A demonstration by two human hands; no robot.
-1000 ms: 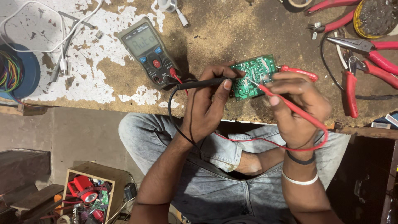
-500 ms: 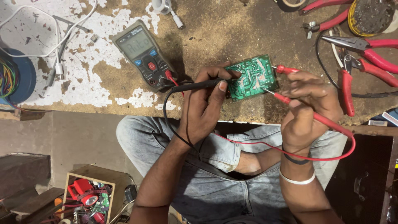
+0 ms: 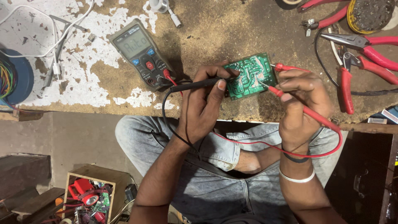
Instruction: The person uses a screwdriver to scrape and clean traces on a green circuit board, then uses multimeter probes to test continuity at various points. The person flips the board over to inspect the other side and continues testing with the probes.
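Both hands are holding meter probes against a green circuit board (image 3: 249,75).

The left hand (image 3: 205,105) is gripping the black probe (image 3: 199,84), the right hand (image 3: 300,103) the red probe (image 3: 290,101); the board is lying on the counter (image 3: 215,29) beside the multimeter (image 3: 141,54).

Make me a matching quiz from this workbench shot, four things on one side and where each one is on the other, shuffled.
Things:
1. black probe
2. red probe
3. multimeter
4. pliers

Places:
A. right of the circuit board, on the bench
B. in the left hand
C. left of the board, on the bench
D. in the right hand

Pairs: 1-B, 2-D, 3-C, 4-A
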